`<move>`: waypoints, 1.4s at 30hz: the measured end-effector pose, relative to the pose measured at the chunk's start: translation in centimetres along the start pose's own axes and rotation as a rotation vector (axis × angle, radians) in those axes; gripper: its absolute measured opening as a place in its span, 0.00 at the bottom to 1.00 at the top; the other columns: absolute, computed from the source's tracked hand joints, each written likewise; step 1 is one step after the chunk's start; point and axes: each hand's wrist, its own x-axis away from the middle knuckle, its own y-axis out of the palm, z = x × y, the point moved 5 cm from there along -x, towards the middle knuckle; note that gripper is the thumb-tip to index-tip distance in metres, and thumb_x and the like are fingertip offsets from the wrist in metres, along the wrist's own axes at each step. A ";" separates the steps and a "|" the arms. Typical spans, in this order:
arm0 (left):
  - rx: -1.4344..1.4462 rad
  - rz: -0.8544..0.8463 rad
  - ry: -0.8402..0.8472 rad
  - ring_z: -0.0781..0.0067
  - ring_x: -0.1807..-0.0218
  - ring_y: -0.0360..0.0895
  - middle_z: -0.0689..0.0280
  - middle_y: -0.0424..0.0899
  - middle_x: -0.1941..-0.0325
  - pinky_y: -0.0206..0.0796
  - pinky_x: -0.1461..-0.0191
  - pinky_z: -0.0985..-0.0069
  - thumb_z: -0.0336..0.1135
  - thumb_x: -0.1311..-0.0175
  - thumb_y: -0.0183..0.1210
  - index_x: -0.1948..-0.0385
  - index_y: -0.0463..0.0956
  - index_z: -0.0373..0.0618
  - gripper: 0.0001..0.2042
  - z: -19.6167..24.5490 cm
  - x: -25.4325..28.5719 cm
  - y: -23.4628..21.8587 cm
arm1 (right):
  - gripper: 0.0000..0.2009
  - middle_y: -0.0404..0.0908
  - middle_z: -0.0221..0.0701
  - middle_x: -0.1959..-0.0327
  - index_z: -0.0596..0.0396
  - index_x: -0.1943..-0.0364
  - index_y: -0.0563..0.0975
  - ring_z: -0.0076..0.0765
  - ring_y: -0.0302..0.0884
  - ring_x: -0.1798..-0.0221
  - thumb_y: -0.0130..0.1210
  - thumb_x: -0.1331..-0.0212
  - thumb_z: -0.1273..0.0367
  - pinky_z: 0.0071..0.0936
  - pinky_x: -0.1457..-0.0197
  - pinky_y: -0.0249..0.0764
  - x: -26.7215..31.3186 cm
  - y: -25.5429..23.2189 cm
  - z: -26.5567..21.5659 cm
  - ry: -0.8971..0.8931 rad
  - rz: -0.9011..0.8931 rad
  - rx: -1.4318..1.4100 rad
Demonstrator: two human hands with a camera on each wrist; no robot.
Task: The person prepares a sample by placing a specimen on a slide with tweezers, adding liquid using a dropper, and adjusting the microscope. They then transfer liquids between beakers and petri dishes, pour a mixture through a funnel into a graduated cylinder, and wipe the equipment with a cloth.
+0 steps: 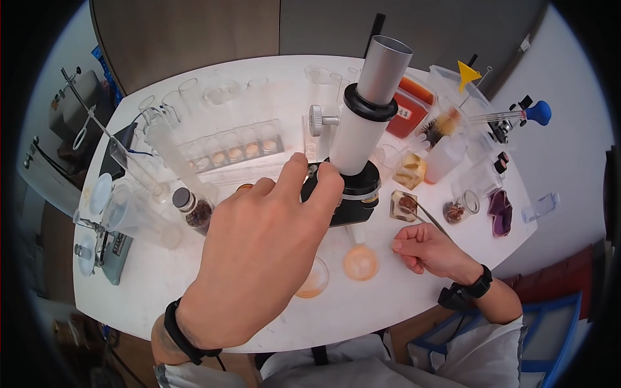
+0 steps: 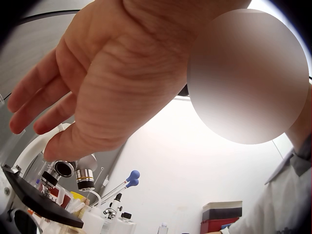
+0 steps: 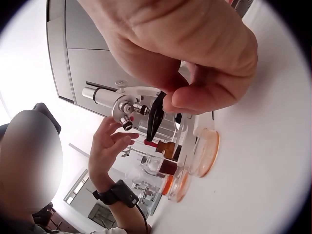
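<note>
Microscope (image 1: pixel 356 139) at the centre of the table (image 1: pixel 259 323), base mostly hidden under black stage and left hand (image 1: pixel 259 239). Tube slanting up, long axis running from the stage toward the far right in the head view, open upper end there. Left hand beside the stage and just left of the tube, fingers loosely spread; contact impossible to confirm. Right hand (image 1: pixel 427 249) to the near right, fingers curled inward, thumb and fingertip pressed together; anything between them too hard to make out. Just beyond, tweezers (image 1: pixel 435 220) by a clear specimen block (image 1: pixel 403 205), partly cut off from sight by the hand. One shallow dish (image 1: pixel 360 262) near, another (image 1: pixel 314 279) partly covered by the left wrist. At far right, red tub (image 1: pixel 411 107) with white label, characters too small to read. Silvery objective (image 2: pixel 85 179) with yellow ring, markings illegible. Round blurs over part of both wrist views.
</note>
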 end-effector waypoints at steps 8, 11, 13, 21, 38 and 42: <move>-0.027 0.040 -0.008 0.52 0.55 0.87 0.53 0.81 0.40 0.80 0.57 0.63 0.18 0.48 0.62 0.42 0.76 0.45 0.27 0.0 0.0 -0.2 | 0.09 0.74 0.23 0.83 0.56 0.64 0.81 0.18 0.64 0.85 0.60 0.27 0.66 0.21 0.81 0.60 -0.9 1.0 1.1 0.054 0.043 0.050; 0.004 0.045 -0.014 0.52 0.55 0.87 0.52 0.81 0.39 0.80 0.58 0.63 0.18 0.47 0.63 0.42 0.76 0.46 0.26 -0.1 0.2 -0.3 | 0.10 0.74 0.23 0.83 0.56 0.65 0.81 0.18 0.64 0.85 0.60 0.27 0.66 0.21 0.81 0.60 -1.0 1.2 1.1 0.066 0.055 0.073; 0.012 0.034 -0.020 0.52 0.55 0.87 0.52 0.81 0.39 0.80 0.58 0.63 0.19 0.47 0.63 0.42 0.76 0.47 0.27 0.0 0.2 -0.5 | 0.10 0.74 0.23 0.83 0.56 0.66 0.81 0.18 0.63 0.85 0.60 0.27 0.66 0.21 0.81 0.59 -1.0 1.3 0.9 0.065 0.054 0.092; 0.015 0.024 -0.020 0.51 0.55 0.87 0.52 0.81 0.38 0.80 0.57 0.62 0.20 0.48 0.65 0.40 0.75 0.47 0.29 -0.2 0.3 -0.4 | 0.09 0.74 0.23 0.84 0.57 0.64 0.82 0.18 0.64 0.86 0.60 0.27 0.66 0.21 0.82 0.59 -1.1 1.0 1.1 0.086 0.069 0.107; -0.010 -0.138 -0.113 0.56 0.60 0.86 0.61 0.87 0.52 0.76 0.61 0.64 0.27 0.47 0.71 0.39 0.77 0.41 0.29 -2.8 1.8 -3.8 | 0.07 0.81 0.28 0.78 0.63 0.66 0.82 0.19 0.77 0.77 0.62 0.31 0.72 0.21 0.73 0.72 1.9 5.0 -3.1 -0.389 0.119 0.551; 0.075 -0.283 -0.168 0.53 0.59 0.86 0.59 0.89 0.55 0.77 0.56 0.64 0.38 0.50 0.77 0.40 0.78 0.40 0.32 -4.6 3.5 -4.4 | 0.04 0.84 0.37 0.73 0.58 0.64 0.83 0.41 0.81 0.75 0.66 0.38 0.72 0.31 0.70 0.77 2.3 8.9 -5.3 -0.772 0.037 0.833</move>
